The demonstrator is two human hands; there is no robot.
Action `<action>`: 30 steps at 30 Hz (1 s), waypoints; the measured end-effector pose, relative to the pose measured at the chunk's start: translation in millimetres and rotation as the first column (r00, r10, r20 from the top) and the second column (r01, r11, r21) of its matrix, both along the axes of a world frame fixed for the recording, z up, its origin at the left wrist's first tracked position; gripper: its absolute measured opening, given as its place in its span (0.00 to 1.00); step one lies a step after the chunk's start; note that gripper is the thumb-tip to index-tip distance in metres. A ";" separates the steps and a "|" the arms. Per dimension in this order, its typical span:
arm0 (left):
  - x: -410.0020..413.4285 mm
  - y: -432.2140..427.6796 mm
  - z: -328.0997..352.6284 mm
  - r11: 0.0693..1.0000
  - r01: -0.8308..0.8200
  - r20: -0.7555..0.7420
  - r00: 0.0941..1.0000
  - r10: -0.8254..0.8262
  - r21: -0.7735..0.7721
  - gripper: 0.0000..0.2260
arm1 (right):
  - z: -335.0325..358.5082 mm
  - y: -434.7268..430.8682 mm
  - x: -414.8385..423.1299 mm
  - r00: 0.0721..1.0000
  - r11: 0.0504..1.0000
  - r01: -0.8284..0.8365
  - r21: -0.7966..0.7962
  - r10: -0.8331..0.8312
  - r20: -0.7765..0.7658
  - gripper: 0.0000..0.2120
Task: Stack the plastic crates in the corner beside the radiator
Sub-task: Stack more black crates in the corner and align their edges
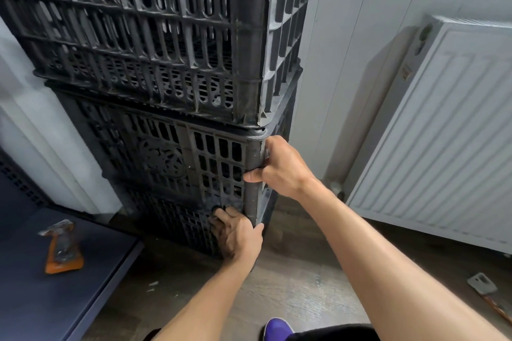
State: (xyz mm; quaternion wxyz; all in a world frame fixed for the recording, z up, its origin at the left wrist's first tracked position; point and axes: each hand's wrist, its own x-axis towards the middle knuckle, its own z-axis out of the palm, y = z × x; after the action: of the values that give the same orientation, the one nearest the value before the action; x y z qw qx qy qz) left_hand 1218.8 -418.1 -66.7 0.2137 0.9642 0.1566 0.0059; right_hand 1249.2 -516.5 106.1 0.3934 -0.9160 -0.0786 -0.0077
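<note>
head view:
- crate stack [171, 119] stands on the floor [299, 279] to the left of the radiator [448, 133]. A strip of wall [346, 50] runs between them and the stack's far side is close to it.
- count: 3 black slotted crates visible, namely top crate [155, 36], middle crate [166, 158] and bottom crate [180, 224]. The top of the stack is cut off by the frame, so I can't rule out more. 1 radiator.
- right hand [279, 166] is wrapped round the middle crate's corner post on the radiator side, with the thumb on the front face and the fingers round the side wall.
- left hand [235, 232] is lower on the same corner. Its fingers are curled into the slots at the seam between the middle and bottom crates, and its thumb is on the foot of the post. I can't tell which of the two crates the fingers catch.
- handling, my read: stiff moulded plastic. The crates look empty through the slots, so each is light, but three stacked is tall and tippy. The surfaces are dusty and may slip. Best holds are the corner posts and rims, which are the stiffest parts. The thin lattice bars flex and bite fingers. Push low and steady high.
- also there: 2 tools. An orange-handled tool [62, 246] lies on a dark blue panel [55, 299], far side of the stack from the radiator. Another tool [483, 286] lies on the floor below the radiator.
</note>
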 end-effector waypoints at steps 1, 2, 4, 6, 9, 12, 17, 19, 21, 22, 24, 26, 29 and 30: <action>-0.3 0.3 1.1 1.000 0.003 0.003 1.000 -0.003 0.004 0.37 | 0.5 -0.7 0.1 1.000 1.000 -0.002 -0.001 0.002 0.008 0.19; 0.7 0.9 2.5 1.000 0.004 0.001 1.000 -0.004 0.004 0.37 | 0.7 -0.4 0.7 1.000 1.000 -0.001 0.001 0.001 0.011 0.20; 3.7 1.8 6.8 1.000 0.005 -0.011 1.000 -0.005 0.008 0.36 | 1.8 0.9 2.0 1.000 1.000 -0.003 0.022 0.003 0.013 0.19; 6.5 1.7 10.4 1.000 -0.003 -0.030 1.000 0.003 0.000 0.35 | 1.0 0.8 3.7 1.000 0.999 -0.001 0.048 0.001 0.012 0.18; 7.7 1.1 12.0 1.000 -0.002 -0.049 0.999 0.003 0.010 0.36 | 0.7 0.0 5.7 1.000 0.998 0.000 0.055 0.000 0.002 0.18; 3.9 1.2 14.3 0.998 0.025 -0.057 0.998 -0.021 0.057 0.35 | 0.3 -0.2 2.5 1.000 0.998 0.007 0.061 -0.007 0.004 0.17; -2.0 17.9 16.4 0.991 0.115 -0.072 0.991 -0.111 0.062 0.40 | 9.4 -3.1 -9.7 1.000 0.998 0.006 0.057 -0.006 0.008 0.14; -6.5 29.4 21.3 0.987 0.162 -0.073 0.984 -0.162 -0.004 0.37 | 14.1 -5.3 -14.6 1.000 0.998 0.004 0.058 -0.004 0.008 0.13; -11.6 38.9 32.6 0.980 0.191 -0.066 0.979 -0.194 -0.058 0.32 | 17.7 -6.8 -19.0 1.000 0.998 0.004 0.057 -0.005 0.014 0.12; -14.2 42.7 41.0 0.980 0.192 -0.038 0.980 -0.194 -0.056 0.28 | 19.8 -7.0 -21.9 1.000 0.998 0.005 0.064 -0.006 0.014 0.13; -18.0 49.1 61.9 0.982 0.182 0.076 0.981 -0.179 -0.040 0.18 | 23.4 -6.5 -26.9 1.000 0.997 0.017 0.077 -0.018 0.017 0.13; -19.3 52.2 84.4 0.980 0.180 0.244 0.957 -0.156 -0.080 0.10 | 27.0 -6.0 -31.5 0.998 0.996 0.052 0.075 -0.054 0.025 0.12; -18.4 55.2 121.8 0.964 0.200 0.445 0.889 -0.105 -0.174 0.04 | 35.3 -5.4 -37.7 0.983 0.986 0.159 0.045 -0.163 0.089 0.21; -18.0 55.9 134.5 0.959 0.209 0.509 0.856 -0.085 -0.192 0.03 | 39.0 -5.8 -39.6 0.972 0.980 0.193 0.047 -0.198 0.125 0.22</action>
State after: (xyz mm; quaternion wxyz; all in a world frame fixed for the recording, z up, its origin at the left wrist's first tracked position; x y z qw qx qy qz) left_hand 1200.9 -362.2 67.9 0.3618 0.9062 0.0214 0.2177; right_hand 1209.7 -522.3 145.1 0.4006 -0.9099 -0.0130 -0.1069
